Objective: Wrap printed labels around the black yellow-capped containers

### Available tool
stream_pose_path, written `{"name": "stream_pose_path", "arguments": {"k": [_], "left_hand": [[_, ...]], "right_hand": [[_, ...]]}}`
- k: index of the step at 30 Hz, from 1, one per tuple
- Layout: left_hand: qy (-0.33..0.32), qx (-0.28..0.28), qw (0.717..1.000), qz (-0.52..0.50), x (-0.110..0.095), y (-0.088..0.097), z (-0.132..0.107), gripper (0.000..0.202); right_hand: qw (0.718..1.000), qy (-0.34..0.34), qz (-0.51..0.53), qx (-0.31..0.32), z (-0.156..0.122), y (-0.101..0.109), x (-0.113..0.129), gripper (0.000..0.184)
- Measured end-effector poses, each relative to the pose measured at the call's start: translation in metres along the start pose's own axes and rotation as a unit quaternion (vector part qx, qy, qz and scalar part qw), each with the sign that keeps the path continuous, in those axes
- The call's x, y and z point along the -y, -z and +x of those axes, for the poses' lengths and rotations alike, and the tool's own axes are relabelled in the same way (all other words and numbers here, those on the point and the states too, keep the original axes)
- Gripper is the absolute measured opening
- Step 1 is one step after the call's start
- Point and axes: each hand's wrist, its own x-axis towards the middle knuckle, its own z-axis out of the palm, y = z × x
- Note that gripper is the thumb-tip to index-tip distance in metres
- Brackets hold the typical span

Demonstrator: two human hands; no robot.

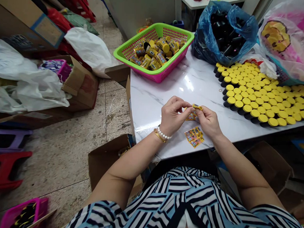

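My left hand (pixel 172 115) and my right hand (pixel 207 120) meet over the white marble table (pixel 168 94), both pinching a small yellow sticker label (pixel 197 106) between the fingertips. More yellow labels (pixel 191 116) show just under the hands, and a small sheet of them (pixel 194 136) lies by my right wrist near the table's front edge. Several black tubes with yellow caps (pixel 263 98) lie in rows to the right of my hands. A pearl and gold bracelet sits on my left wrist.
A green and pink basket (pixel 184 36) of labelled tubes stands at the back left of the table. A blue bag (pixel 243 22) of black tubes and a pink printed bag (pixel 293 39) sit behind the rows. Cardboard boxes (pixel 107 162), white bags and plastic stools crowd the floor on the left.
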Motion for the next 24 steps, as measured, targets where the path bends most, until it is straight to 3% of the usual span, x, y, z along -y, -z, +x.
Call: {"name": "stream_pose_path", "arguments": {"k": [6, 13, 19, 21, 24], "left_hand": [[0.054, 0.064, 0.996, 0.025, 0.004, 0.001, 0.002, 0.011], [0.097, 0.046, 0.994, -0.031, 0.007, 0.003, 0.005, 0.01], [0.219, 0.046, 0.964, -0.144, 0.02, 0.009, 0.015, 0.024], [0.256, 0.054, 0.95, -0.172, 0.027, 0.01, 0.018, 0.027], [0.287, 0.059, 0.938, -0.188, 0.037, 0.012, 0.023, 0.026]], "right_hand": [[1.0, 0.007, -0.02, -0.005, 0.001, 0.0, -0.002, 0.042], [0.997, 0.046, -0.057, 0.008, 0.0, -0.002, 0.0, 0.041], [0.996, 0.043, -0.081, 0.013, 0.018, 0.005, 0.0, 0.04], [0.981, 0.064, -0.178, 0.039, 0.031, 0.006, -0.002, 0.038], [0.918, 0.135, -0.342, 0.15, 0.047, 0.007, -0.001, 0.039]]}}
